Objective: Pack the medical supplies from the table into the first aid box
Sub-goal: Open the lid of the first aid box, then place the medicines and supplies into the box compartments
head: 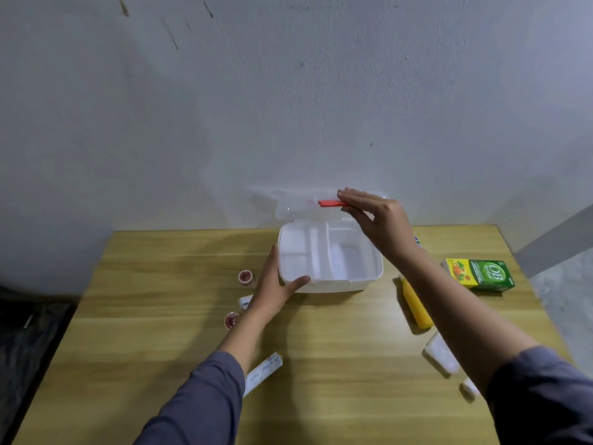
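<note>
A white first aid box (369, 277) stands open at the back middle of the wooden table (321, 364), its divided inside showing nothing in it. Its clear lid (288, 203) is raised against the wall. My right hand (375, 220) grips the lid's front edge at the red latch (330, 203). My left hand (276, 284) holds the box's front left corner. Left of the box lie two small red-capped jars (246, 277) (231, 320), a small white tube (245, 301) and a white strip pack (263, 372). On the right lie a green and yellow carton (479, 273), a yellow tube (415, 305) and two white packets (442, 353) (470, 386).
The table stands against a pale wall. Its left edge drops to a dark floor with a dark bag (29, 332). A grey floor (564, 284) shows beyond the right edge. Something small with coloured dots peeks out behind my right wrist (417, 240).
</note>
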A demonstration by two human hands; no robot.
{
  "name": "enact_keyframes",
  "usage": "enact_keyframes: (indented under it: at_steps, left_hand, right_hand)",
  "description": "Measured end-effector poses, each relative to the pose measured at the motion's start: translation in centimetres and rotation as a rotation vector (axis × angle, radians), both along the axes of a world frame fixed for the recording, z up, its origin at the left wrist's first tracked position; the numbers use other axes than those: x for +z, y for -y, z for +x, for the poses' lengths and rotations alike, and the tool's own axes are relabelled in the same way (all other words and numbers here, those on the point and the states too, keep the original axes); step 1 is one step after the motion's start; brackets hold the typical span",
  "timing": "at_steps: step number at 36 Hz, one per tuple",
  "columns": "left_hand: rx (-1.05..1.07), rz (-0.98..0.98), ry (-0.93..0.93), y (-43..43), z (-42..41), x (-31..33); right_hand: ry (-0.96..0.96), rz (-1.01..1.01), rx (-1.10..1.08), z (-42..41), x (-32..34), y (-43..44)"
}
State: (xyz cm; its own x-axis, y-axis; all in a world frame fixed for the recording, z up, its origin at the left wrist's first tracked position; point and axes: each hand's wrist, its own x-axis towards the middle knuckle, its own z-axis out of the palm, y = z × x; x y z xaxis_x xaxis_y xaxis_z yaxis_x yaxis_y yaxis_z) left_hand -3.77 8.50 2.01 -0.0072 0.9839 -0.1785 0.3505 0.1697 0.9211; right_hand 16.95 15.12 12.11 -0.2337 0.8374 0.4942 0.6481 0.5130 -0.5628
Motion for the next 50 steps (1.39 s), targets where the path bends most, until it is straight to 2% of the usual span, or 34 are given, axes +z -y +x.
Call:
enact_keyframes:
  at_steps: [9,13,16,20,23,29,38,50]
  left_hand:
    - [-0.038,-0.062,0.001,-0.3,0.7,-1.1]
    - [-0.035,-0.072,0.001,-0.3,0.6,-1.5]
    - [-0.033,-0.073,0.012,-0.2,0.7,-1.3]
    - [-0.033,-0.068,-0.011,0.3,0.8,-1.2]
    - [-0.019,-0.052,-0.029,0.9,1.1,-1.2]
    - [-0.003,-0.052,0.024,2.4,1.1,-1.5]
    - [-0.066,-0.102,-0.024,3.2,1.3,-1.5]
    - [-0.052,-0.088,-0.050,3.3,1.7,-1.2]
  right_hand:
    - [-0.130,-0.115,-0.184,2.0,0.2,-4.5]
    - [-0.293,-0.141,-0.309,3.6,-0.3,-5.1]
    - [-0.465,-0.232,-0.370,4.4,-1.3,-5.6]
    - [-0.711,-0.372,-0.376,4.8,-2.4,-6.0]
    - [-0.786,-0.415,-0.375,4.6,-2.8,-6.4]
    - [-0.792,-0.409,-0.383,4.2,-3.1,-6.4]
    - [-0.634,-0.450,-0.448,4.6,-2.5,-6.1]
    - [-0.490,-0.498,-0.524,8.7,-4.3,0.5]
